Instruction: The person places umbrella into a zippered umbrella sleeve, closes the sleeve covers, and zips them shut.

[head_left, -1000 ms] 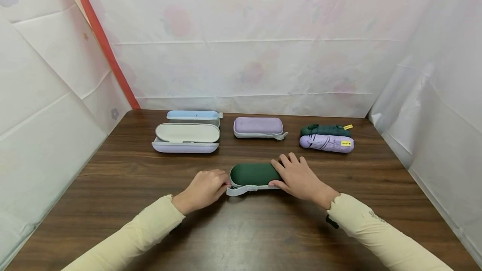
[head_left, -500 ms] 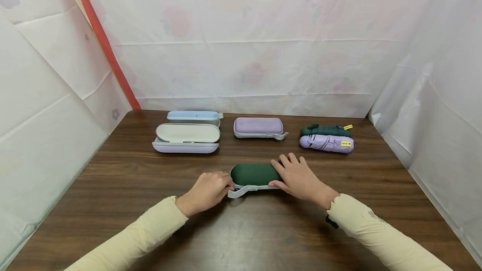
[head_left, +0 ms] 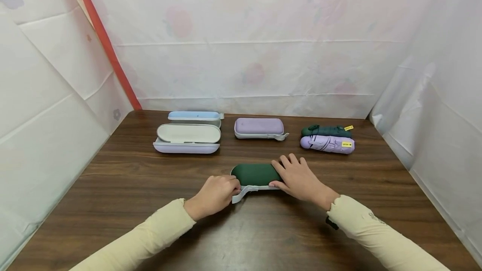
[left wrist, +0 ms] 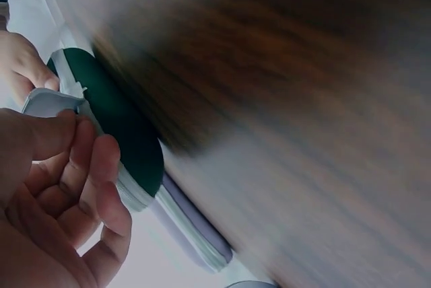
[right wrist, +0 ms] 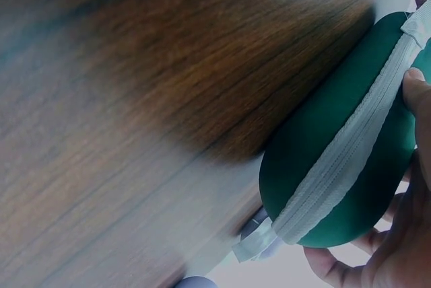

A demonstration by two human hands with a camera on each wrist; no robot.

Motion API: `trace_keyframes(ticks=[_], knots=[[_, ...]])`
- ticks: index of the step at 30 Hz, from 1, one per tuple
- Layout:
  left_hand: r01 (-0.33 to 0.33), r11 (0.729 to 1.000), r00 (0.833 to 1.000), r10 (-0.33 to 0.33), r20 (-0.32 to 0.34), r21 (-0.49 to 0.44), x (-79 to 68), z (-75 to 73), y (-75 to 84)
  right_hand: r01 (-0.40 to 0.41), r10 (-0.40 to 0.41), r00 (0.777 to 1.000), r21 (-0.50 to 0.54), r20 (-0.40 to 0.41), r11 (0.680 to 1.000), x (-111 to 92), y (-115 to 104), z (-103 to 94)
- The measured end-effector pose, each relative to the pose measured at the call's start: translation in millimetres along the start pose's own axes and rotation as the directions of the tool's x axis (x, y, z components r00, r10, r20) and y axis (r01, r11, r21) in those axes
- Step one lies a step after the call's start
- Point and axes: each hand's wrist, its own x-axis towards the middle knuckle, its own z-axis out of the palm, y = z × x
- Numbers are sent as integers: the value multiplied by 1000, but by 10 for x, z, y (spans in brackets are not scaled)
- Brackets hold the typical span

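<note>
A dark green zip case (head_left: 254,175) lies lengthwise on the wooden table in the head view. At its left front corner my left hand (head_left: 218,193) pinches the zipper pull, which the fingertips mostly cover; the left wrist view has thumb and forefinger pressed together at the zipper line. The grey wrist strap (head_left: 240,195) sticks out beside those fingers. Over the case's right end, my right hand (head_left: 299,179) grips it, fingers on top and thumb at the front edge. Along the case's side runs a pale zipper band (right wrist: 343,150), seen in the right wrist view.
Behind at left stand an open lilac case (head_left: 186,148) with a white lining and an open light blue case (head_left: 193,115). A shut purple case (head_left: 259,126) sits at back centre. A folded lilac umbrella (head_left: 327,144) and a dark green umbrella (head_left: 325,131) lie back right.
My left hand has moved slightly right and toward the near side along the front of the green case, and the strap's loose end has swung nearer. The right hand keeps its grip.
</note>
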Motion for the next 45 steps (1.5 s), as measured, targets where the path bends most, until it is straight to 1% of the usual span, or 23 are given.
trace_keyframes(ticks=[3,6,10,12,16,18,20,23,25,27,29,31,33,34,36,37,39,43,45], knots=[[-6,999,1000,6,-12,31,11,0,37,3,-3,1000,-8,-14,1000,13,3,9],[-35,997,999,38,-32,71,27,15,72,3,-3,1000,-19,-26,1000,11,1,10],[-63,993,997,66,-35,99,43,39,94,3,-3,1000,-21,-18,1000,-13,-7,9],[-65,994,997,68,-26,92,46,31,90,6,-6,1000,-17,-11,1000,-20,-7,8],[-73,996,997,73,1,59,41,-15,29,29,-29,1000,4,6,1000,-11,27,1],[-77,997,997,76,14,32,28,-50,-22,49,-50,998,53,30,997,-8,70,-8],[-69,998,997,68,20,7,9,-84,-86,63,-72,996,130,60,989,-17,129,-28],[-31,999,999,31,-10,-12,-10,-129,-196,50,-82,991,264,110,963,-61,248,-68],[-4,1000,999,3,-34,-22,-15,-149,-260,28,-75,988,322,133,946,-107,335,-95],[23,999,999,-25,-37,-44,-17,-160,-304,5,-64,987,368,148,930,-151,416,-116],[49,994,999,-50,-1,-93,-15,-155,-329,-12,-56,986,399,157,917,-194,487,-132],[88,982,995,-79,61,-167,-8,-138,-338,-22,-51,986,422,161,906,-232,548,-134],[134,962,986,-105,131,-238,5,-114,-340,-26,-52,985,443,164,896,-264,595,-137],[159,952,979,-118,166,-260,12,-100,-340,-27,-55,985,456,166,889,-276,613,-132],[184,939,970,-125,210,-289,26,-82,-332,-32,-61,983,492,172,870,-293,637,-125],[189,937,966,-125,226,-293,30,-75,-328,-32,-66,983,514,171,857,-298,646,-119],[187,939,964,-119,238,-290,39,-65,-317,-31,-77,984,573,163,819,-304,654,-105],[166,943,971,-104,216,-289,53,-46,-307,-12,-88,989,673,115,740,-313,661,-58],[158,940,975,-101,197,-302,61,-34,-309,-5,-81,993,697,91,717,-316,661,-38]])
